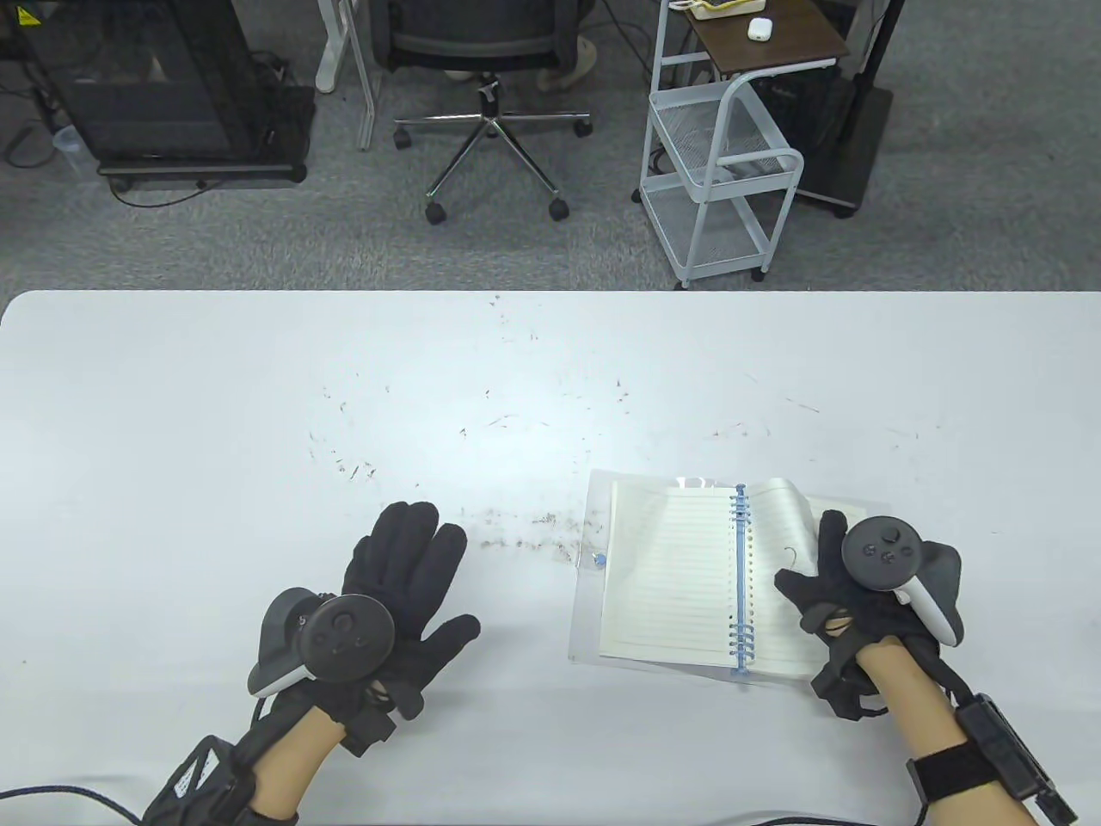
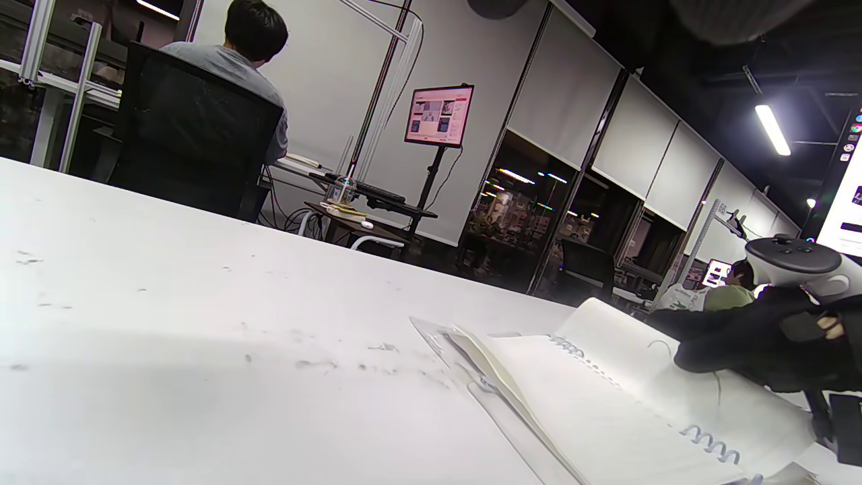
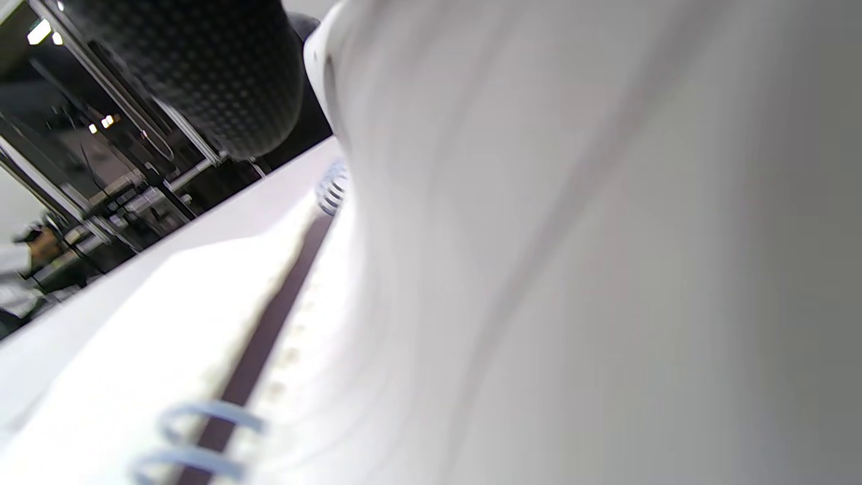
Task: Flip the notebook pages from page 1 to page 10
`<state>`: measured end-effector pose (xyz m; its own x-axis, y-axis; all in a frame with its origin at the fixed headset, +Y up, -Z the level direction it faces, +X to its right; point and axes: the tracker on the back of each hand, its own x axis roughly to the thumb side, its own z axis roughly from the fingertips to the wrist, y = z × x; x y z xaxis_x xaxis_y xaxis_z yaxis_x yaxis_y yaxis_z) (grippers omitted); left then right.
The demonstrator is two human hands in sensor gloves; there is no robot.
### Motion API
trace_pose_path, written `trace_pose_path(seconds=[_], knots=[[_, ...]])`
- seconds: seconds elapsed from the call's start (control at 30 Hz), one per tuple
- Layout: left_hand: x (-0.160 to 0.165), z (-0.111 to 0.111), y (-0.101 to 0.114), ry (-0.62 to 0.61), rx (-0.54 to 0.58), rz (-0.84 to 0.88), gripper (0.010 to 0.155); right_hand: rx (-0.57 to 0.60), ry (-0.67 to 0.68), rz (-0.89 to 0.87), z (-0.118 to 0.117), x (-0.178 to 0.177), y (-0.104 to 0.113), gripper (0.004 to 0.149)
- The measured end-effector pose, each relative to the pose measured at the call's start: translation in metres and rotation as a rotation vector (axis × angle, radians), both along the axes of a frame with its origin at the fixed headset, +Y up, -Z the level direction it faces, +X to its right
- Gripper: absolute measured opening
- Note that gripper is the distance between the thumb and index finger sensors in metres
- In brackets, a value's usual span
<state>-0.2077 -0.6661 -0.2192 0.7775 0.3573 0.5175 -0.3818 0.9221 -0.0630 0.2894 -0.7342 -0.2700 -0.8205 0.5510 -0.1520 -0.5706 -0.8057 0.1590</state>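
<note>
A spiral notebook [image 1: 671,576] with lined pages lies open at the table's front right, on its clear plastic cover [image 1: 589,551]. My right hand [image 1: 826,568] is on the right-hand page and holds a sheet [image 1: 783,503] that bows up near the blue spiral [image 1: 740,585]. In the right wrist view the lifted sheet [image 3: 572,269] fills the frame, with a fingertip [image 3: 215,74] at its top edge. My left hand [image 1: 404,576] lies flat and open on the table, left of the notebook and apart from it. The left wrist view shows the notebook [image 2: 606,404] and my right hand [image 2: 741,343].
The white table [image 1: 258,387] has small dark scuffs and crumbs [image 1: 516,520] between my left hand and the notebook. Beyond the far edge stand an office chair [image 1: 490,103], a white wire cart [image 1: 722,163] and a black cabinet [image 1: 146,86].
</note>
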Motion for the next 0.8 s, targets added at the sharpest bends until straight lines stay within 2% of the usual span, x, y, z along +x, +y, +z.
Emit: trace_pose_path(seconds=[0.2, 0.37, 0.53, 0.67, 0.8], knots=[[0.0, 0.0, 0.0, 0.0, 0.0, 0.0, 0.085, 0.024, -0.081, -0.197, 0.006, 0.016, 0.015, 0.088], [0.0, 0.0, 0.0, 0.0, 0.0, 0.0, 0.085, 0.098, -0.238, -0.387, 0.012, 0.042, 0.029, 0.089], [-0.001, 0.0, 0.0, 0.005, 0.0, 0.006, 0.085, 0.092, -0.371, -0.618, 0.019, 0.059, 0.027, 0.085], [-0.002, -0.001, 0.0, 0.007, -0.001, 0.006, 0.085, 0.055, -0.341, -0.647, 0.02, 0.059, 0.026, 0.077], [-0.002, -0.001, 0.0, 0.007, -0.002, 0.007, 0.085, 0.05, -0.289, -0.587, 0.02, 0.052, 0.03, 0.07]])
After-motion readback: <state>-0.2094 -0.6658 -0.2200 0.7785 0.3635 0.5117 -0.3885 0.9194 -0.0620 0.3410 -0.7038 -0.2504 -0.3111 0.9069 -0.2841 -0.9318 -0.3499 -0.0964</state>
